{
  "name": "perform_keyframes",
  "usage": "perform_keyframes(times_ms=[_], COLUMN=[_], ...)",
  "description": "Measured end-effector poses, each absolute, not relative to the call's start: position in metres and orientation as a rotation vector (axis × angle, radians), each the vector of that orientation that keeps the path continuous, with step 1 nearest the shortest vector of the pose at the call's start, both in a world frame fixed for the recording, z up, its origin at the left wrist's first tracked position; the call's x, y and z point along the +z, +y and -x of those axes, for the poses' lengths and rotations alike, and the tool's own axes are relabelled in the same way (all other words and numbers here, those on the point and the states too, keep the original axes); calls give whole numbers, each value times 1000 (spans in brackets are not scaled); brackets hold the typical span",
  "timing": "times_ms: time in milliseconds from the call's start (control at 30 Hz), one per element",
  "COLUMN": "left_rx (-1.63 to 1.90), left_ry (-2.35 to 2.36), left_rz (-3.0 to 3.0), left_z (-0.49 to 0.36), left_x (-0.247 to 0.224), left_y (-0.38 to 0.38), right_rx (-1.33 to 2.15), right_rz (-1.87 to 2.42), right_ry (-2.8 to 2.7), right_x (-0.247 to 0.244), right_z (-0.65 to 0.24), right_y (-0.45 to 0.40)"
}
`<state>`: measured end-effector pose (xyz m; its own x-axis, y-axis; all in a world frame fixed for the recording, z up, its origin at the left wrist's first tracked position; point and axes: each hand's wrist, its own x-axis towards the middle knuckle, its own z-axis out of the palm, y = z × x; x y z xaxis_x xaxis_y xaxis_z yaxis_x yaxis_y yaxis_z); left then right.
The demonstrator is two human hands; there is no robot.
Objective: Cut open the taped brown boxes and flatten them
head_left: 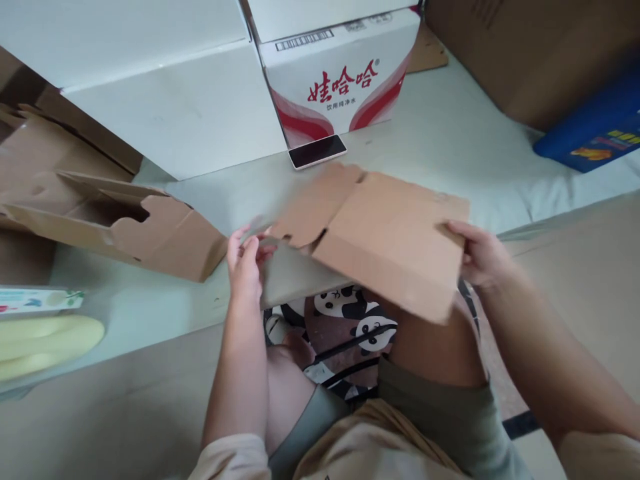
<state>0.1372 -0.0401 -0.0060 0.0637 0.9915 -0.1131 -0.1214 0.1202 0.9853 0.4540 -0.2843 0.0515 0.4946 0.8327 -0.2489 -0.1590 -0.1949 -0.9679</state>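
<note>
A flat brown cardboard box (pixel 395 230), its flap on the left, is tilted above the front edge of the table and over my lap. My right hand (pixel 483 257) grips its right edge, thumb on top and fingers underneath. At the other end, my left hand (pixel 247 260) is beside the tip of the flap. Its fingers are loosely curled and apart, slightly blurred, with nothing visibly held in them.
An open cardboard box (pixel 165 233) lies on the table (pixel 195 190) at left, near a pale yellow object (pixel 50 340). Behind stand white cartons (pixel 170 113), a red-and-white carton (pixel 345 87) and a phone (pixel 317 152). A blue package (pixel 590 127) is at right.
</note>
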Motion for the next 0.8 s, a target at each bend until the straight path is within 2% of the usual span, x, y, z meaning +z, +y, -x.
perform_keyframes(times_ms=[67, 167, 233, 333, 433, 533, 800], left_rx=[1143, 1160, 1155, 1150, 1149, 1176, 1498], left_ry=[1120, 1135, 1141, 1157, 1170, 1149, 1141], left_rz=[-1063, -1088, -1115, -1115, -1105, -1132, -1499], left_z=[-138, -136, -135, -136, -138, -138, -126], left_x=[-3, -2, -2, -3, -3, -2, 2], left_y=[-44, -46, -45, -43, -42, -42, -53], right_rx=[972, 635, 401, 235, 278, 487, 803], right_rz=[1510, 1535, 1533, 1509, 1428, 1458, 1684], right_ry=[-490, -318, -276, -295, -401, -411, -631], right_x=[45, 40, 43, 62, 89, 103, 53], right_z=[-468, -489, -509, -555, -600, -604, -466], right_y=[-319, -353, -353, -314, -249, -199, -203])
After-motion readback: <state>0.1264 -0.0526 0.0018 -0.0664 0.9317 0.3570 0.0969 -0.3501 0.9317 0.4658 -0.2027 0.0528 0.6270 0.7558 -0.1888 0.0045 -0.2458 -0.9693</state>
